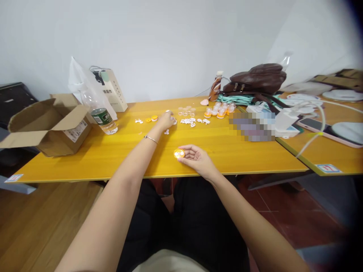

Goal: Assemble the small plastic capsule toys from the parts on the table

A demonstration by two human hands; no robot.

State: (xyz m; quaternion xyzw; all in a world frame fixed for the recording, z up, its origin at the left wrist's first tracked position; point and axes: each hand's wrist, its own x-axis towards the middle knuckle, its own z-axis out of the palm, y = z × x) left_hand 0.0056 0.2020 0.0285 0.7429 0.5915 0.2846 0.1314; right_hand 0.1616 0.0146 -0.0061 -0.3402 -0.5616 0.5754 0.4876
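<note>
Right hand (198,160) is holding an orange plastic disc (179,153); left hand's (166,121) grip isn't showing; orange-clear capsules (221,112) are looking done, white plastic bits (187,121) waiting.

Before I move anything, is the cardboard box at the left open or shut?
Open: the cardboard box has its flaps spread outward, not across its top.

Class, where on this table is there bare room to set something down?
Bare table shows between the cardboard box and left forearm, and right of the right hand near the front edge. It is crowded beyond that hand: white parts, clear cups, orange-and-clear pieces.
</note>
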